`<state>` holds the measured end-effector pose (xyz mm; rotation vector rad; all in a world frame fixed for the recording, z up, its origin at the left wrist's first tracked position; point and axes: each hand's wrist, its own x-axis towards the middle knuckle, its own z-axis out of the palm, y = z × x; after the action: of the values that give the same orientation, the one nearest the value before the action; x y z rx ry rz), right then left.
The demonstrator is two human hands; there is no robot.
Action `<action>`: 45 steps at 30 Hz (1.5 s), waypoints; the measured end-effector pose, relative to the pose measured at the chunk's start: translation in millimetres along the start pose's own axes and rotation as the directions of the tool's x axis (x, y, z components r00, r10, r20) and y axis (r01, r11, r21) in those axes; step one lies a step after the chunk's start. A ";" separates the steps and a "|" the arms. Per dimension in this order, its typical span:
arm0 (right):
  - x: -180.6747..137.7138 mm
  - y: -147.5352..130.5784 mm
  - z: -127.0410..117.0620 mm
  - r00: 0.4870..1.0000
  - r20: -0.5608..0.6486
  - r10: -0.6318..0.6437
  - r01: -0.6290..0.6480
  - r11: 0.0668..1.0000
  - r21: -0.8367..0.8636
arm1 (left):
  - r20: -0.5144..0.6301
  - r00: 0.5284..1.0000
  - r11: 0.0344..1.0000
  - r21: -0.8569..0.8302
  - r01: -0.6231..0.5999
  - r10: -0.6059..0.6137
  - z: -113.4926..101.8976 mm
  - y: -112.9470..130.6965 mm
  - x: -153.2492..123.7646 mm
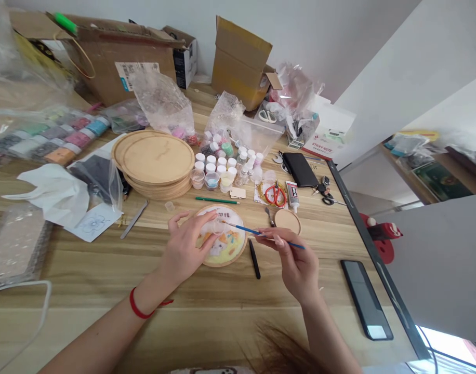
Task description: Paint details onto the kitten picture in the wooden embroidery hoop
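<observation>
My right hand (291, 262) pinches a thin blue paintbrush (275, 237), and its fine tip reaches left over a round wooden plaque (238, 249) painted in soft yellow and other colours. My left hand (185, 246) hovers over the plaque's left side, with a small clear cup (218, 226) held between its thumb and fingers. Whether the cup holds any liquid is hard to tell. A red string (139, 307) circles my left wrist. A plain small wooden disc (287, 222) lies just above my right hand, and a black marker (254, 258) lies below the plaque.
Stacked wooden rounds (157, 161), several small paint jars (218, 169), red-handled scissors (275, 195) and a green pencil (216, 200) stand beyond my hands. Tweezers (133, 219) lie to the left. A phone (366, 299) rests near the table's right edge. Cardboard boxes (241, 62) stand at the back.
</observation>
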<state>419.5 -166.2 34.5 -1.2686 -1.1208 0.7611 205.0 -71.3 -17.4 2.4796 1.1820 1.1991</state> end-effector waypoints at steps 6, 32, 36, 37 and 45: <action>2.6 -8.5 0.1 0.999 0.020 -0.026 0.027 0.999 -0.030 | -0.045 0.999 0.999 0.036 -0.027 0.028 -2.2 -1.6 2.3; 12.4 18.8 4.9 0.898 -0.100 0.428 -0.340 0.821 0.459 | -0.151 0.987 0.998 0.026 -0.052 0.056 0.4 -5.1 1.8; 1.2 22.0 -20.3 0.893 -0.163 0.420 -0.321 0.847 0.423 | -0.225 0.974 0.998 0.063 -0.005 0.020 -1.2 -10.6 3.5; -3.2 23.9 -26.1 0.891 -0.170 0.422 -0.325 0.852 0.412 | -0.238 0.971 0.997 0.077 0.004 0.014 -1.9 -11.7 4.1; -35.7 41.6 -45.1 0.853 -0.143 0.502 -0.434 0.834 0.340 | -0.259 0.966 0.993 0.118 0.020 0.011 -3.3 -14.7 5.6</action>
<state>456.2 -206.7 -10.9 -1.3465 -0.4762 1.0772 196.0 -58.0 -18.1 2.4575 1.3585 1.5334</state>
